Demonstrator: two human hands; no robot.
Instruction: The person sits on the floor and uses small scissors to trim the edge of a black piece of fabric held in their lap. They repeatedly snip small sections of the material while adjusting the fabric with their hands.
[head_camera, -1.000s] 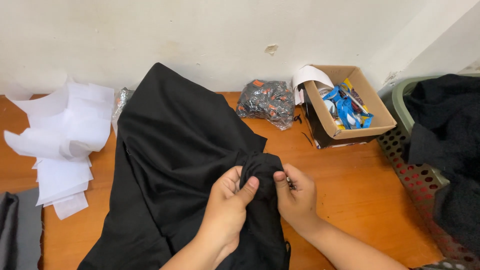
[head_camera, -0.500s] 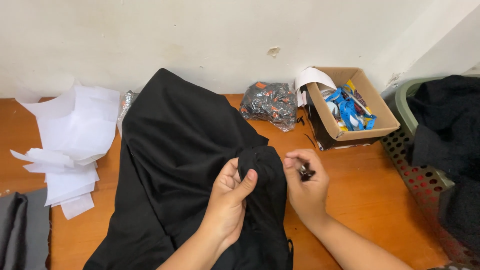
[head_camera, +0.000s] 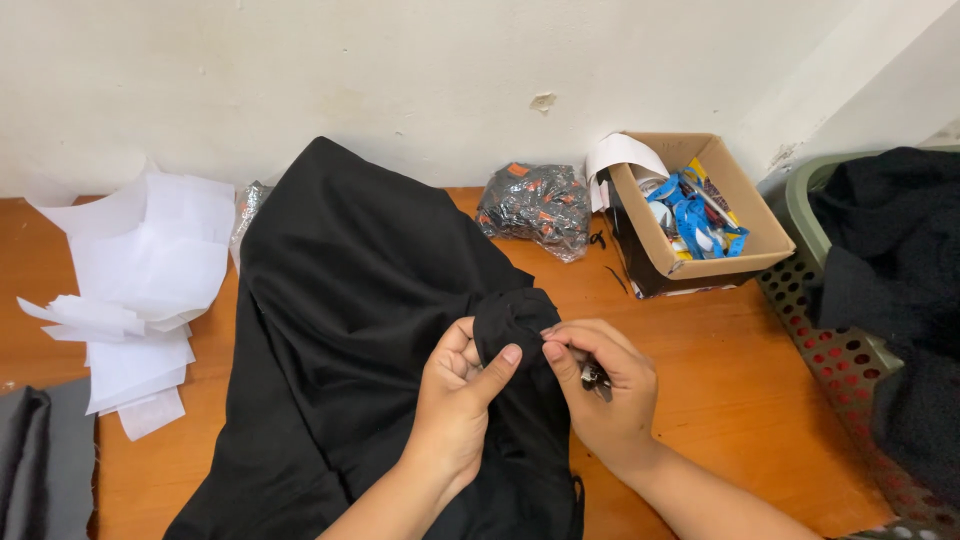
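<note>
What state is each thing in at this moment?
black garment: spread on the table, one part bunched
left hand: pinching the bunched fabric
right hand: closed on a small dark tool
cardboard box: open, filled
white paper sheets: loosely piled
plastic basket: holding dark cloth

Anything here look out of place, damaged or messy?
Nothing is spilled. The white paper sheets at the left lie loose and askew, some crumpled. The wall has a chipped patch above the cardboard box. Both hands, left hand and right hand, pinch the black garment.
</note>
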